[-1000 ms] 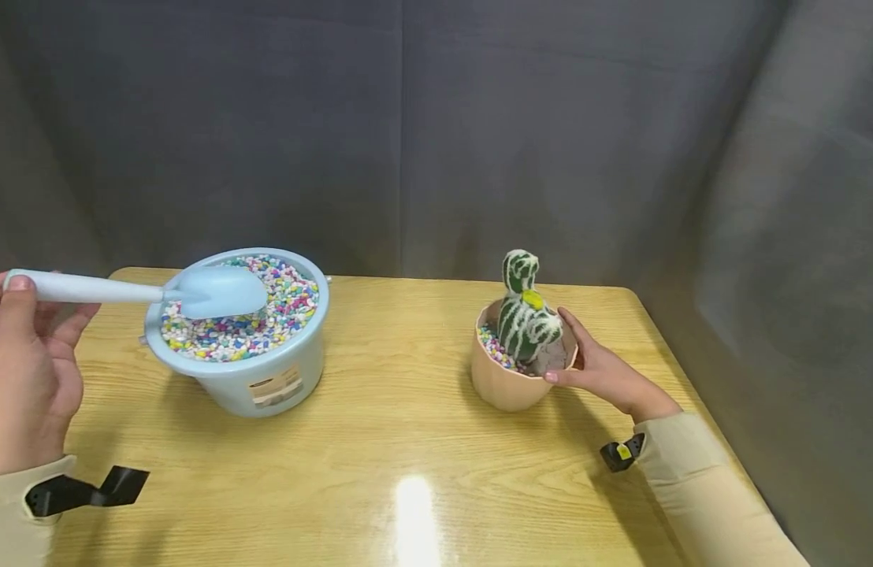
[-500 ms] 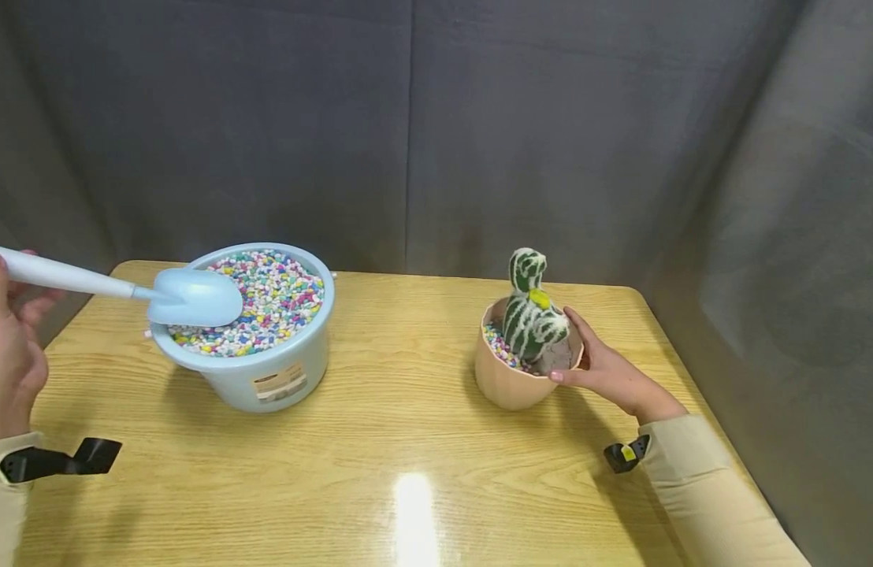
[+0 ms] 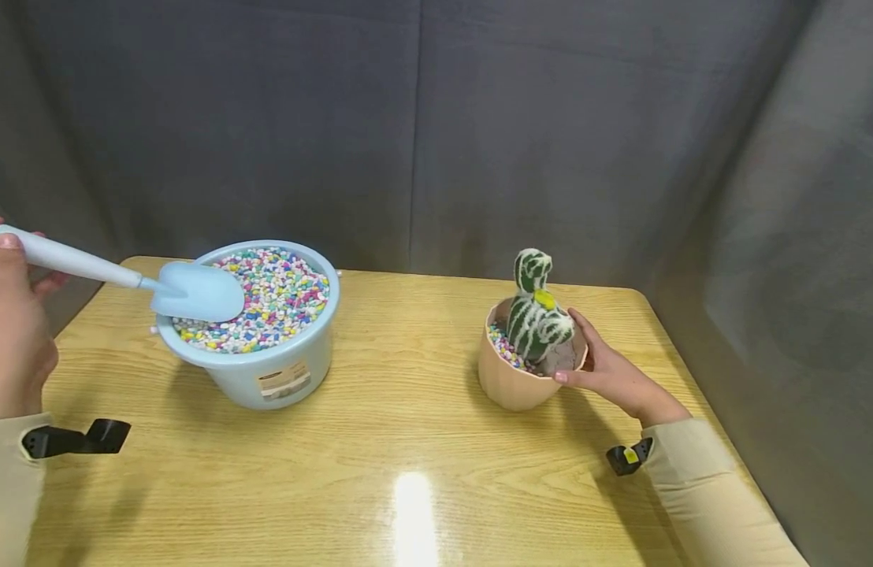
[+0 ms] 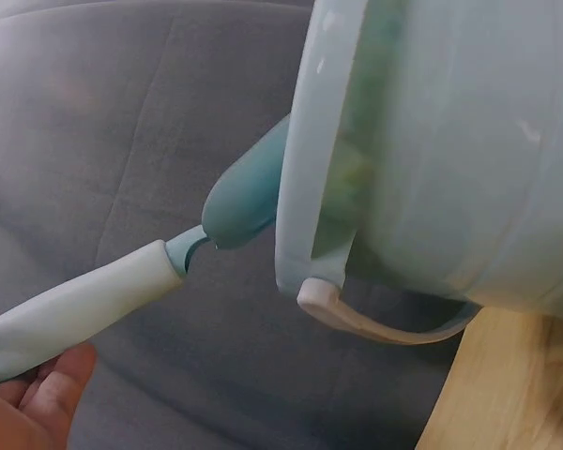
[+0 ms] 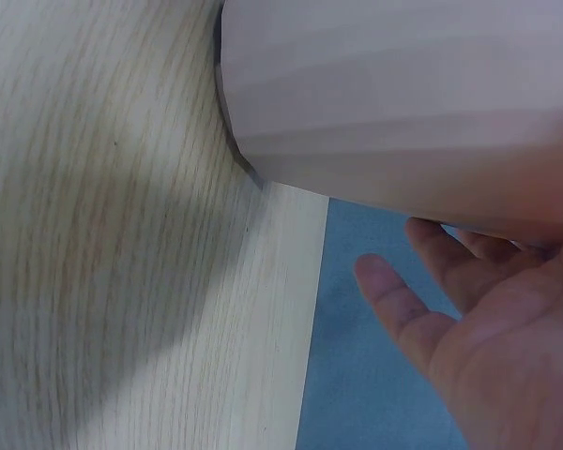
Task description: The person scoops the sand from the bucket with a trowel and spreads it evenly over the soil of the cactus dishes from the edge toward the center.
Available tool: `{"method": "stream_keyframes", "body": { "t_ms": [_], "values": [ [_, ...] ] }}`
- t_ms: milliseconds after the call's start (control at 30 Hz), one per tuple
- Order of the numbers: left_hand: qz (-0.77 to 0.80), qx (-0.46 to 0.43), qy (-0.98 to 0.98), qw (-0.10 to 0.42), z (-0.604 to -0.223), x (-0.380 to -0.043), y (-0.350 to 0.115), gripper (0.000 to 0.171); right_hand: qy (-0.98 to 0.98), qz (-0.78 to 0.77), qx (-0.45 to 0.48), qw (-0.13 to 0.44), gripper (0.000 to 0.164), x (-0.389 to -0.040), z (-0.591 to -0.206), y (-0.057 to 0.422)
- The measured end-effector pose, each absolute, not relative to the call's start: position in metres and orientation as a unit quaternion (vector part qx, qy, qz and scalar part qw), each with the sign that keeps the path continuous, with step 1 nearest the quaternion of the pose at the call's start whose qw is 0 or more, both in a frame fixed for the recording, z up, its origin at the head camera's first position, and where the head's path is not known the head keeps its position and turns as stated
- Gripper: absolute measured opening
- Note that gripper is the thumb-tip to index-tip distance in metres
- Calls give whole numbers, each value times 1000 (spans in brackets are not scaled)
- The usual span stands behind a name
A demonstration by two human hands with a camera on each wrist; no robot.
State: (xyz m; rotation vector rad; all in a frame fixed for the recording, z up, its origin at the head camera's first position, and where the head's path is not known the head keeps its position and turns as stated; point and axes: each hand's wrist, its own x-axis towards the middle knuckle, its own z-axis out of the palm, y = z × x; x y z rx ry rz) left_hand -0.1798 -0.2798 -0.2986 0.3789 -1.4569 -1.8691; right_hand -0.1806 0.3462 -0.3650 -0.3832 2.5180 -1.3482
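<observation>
My left hand (image 3: 14,339) pinches the end of the white handle of a light blue garden trowel (image 3: 204,293), thumb on top. The blade lies over the left part of a light blue bucket (image 3: 231,378) filled with multicoloured pebbles (image 3: 287,299), its tip close to them. In the left wrist view the trowel handle (image 4: 84,314) slopes up toward the bucket rim. My right hand (image 3: 617,382) holds a peach flower pot (image 3: 510,386) at its right side, thumb at the near rim. A green cactus with white fuzz (image 3: 529,335) stands in it, pebbles at left, bare grey soil at right.
Both containers stand on a wooden table (image 3: 351,457), the bucket left and the pot right. A dark grey curtain (image 3: 323,142) hangs behind and at the sides. The bucket's handle (image 4: 375,328) hangs down beside its wall.
My left hand has moved up and left overall, and the trowel now slants down to the right, its blade lower over the bucket's left side. My right hand stays on the pot.
</observation>
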Motion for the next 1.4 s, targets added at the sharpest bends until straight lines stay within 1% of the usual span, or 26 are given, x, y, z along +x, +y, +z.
{"method": "stream_keyframes", "body": {
  "t_ms": [200, 433, 733, 967, 1233, 1400],
  "values": [
    [-698, 163, -602, 351, -297, -179, -271, 31, 868, -461, -135, 128, 112, -180, -365, 347],
    [-722, 107, -580, 363, -303, -179, -248, 29, 870, -457, -134, 126, 111, -179, -364, 347],
    [-759, 92, -545, 345, -304, -177, -239, 12, 867, -463, -136, 124, 111, -179, -362, 346],
    [-755, 119, -558, 323, -305, -175, -237, 11, 866, -464, -136, 129, 112, -180, -364, 346],
    [-744, 134, -588, 289, -309, -179, -220, 12, 866, -466, -132, 127, 107, -181, -366, 349],
    [-741, 154, -594, 273, -312, -176, -218, 14, 862, -471, -138, 127, 109, -180, -366, 346]
  ]
}}
